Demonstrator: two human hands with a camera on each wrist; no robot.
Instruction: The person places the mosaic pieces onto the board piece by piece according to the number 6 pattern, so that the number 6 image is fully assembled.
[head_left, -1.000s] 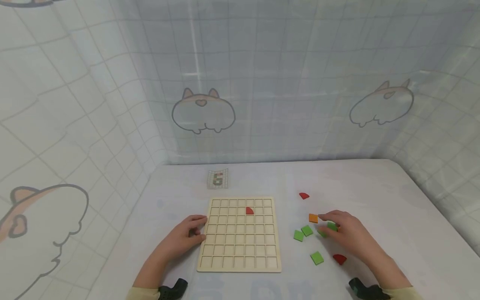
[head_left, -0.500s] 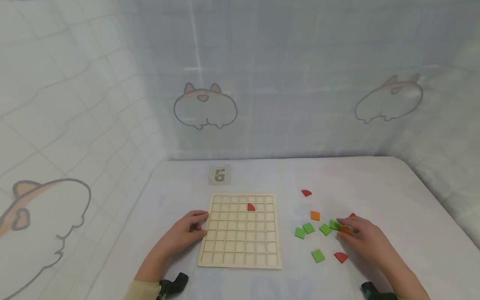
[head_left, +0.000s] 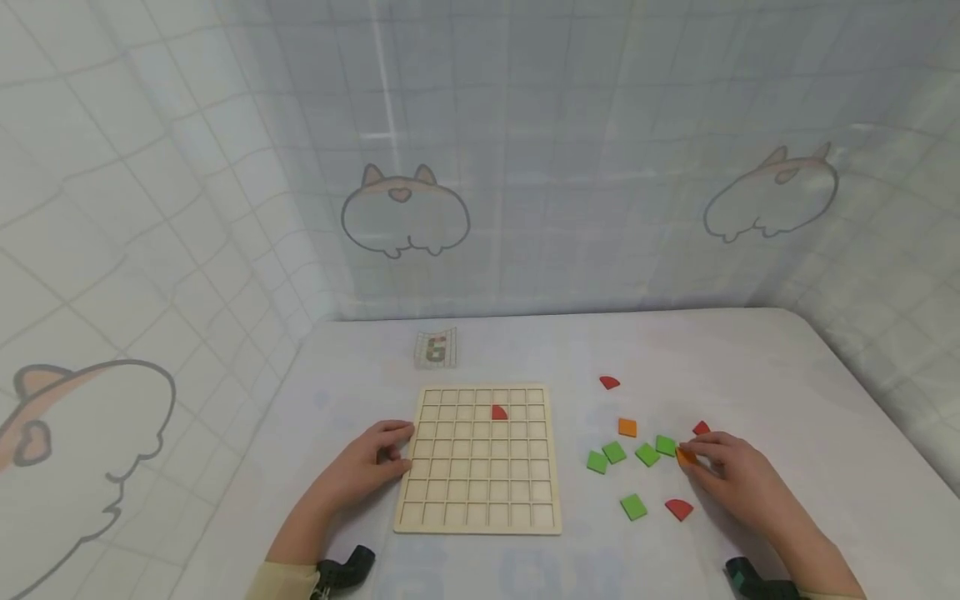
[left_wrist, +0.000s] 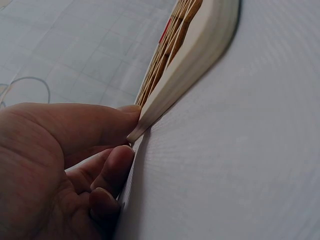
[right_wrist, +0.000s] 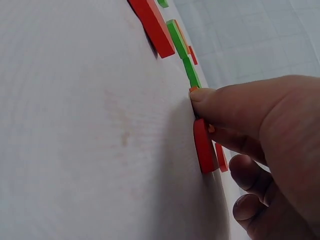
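Observation:
In the head view, my left hand point(head_left: 369, 462) touches the left edge of a pale wooden grid board point(head_left: 480, 523) with thumb and fingertips apart; its other fingers curl loosely. The left wrist view shows the thumb tip point(left_wrist: 131, 111) right at the board's side point(left_wrist: 175, 85). A red quarter-round piece point(head_left: 498, 412) lies in one cell of an upper row. My right hand point(head_left: 738, 479) pinches an orange tile point(head_left: 684, 457) between thumb and index finger, low over the table, partly covering it. In the right wrist view, a red piece point(right_wrist: 202, 145) lies close under the fingers.
Several green square tiles point(head_left: 647, 454) lie between board and right hand, with an orange square point(head_left: 627, 427). Red pieces lie behind point(head_left: 610, 382), beside point(head_left: 701, 427) and in front point(head_left: 679, 509). A small pattern card point(head_left: 435, 348) lies beyond the board. Patterned fabric walls surround the table.
My right hand has moved right from above the green tiles to the orange tile, and thumb and finger have closed on it. My left hand stays at the board's edge.

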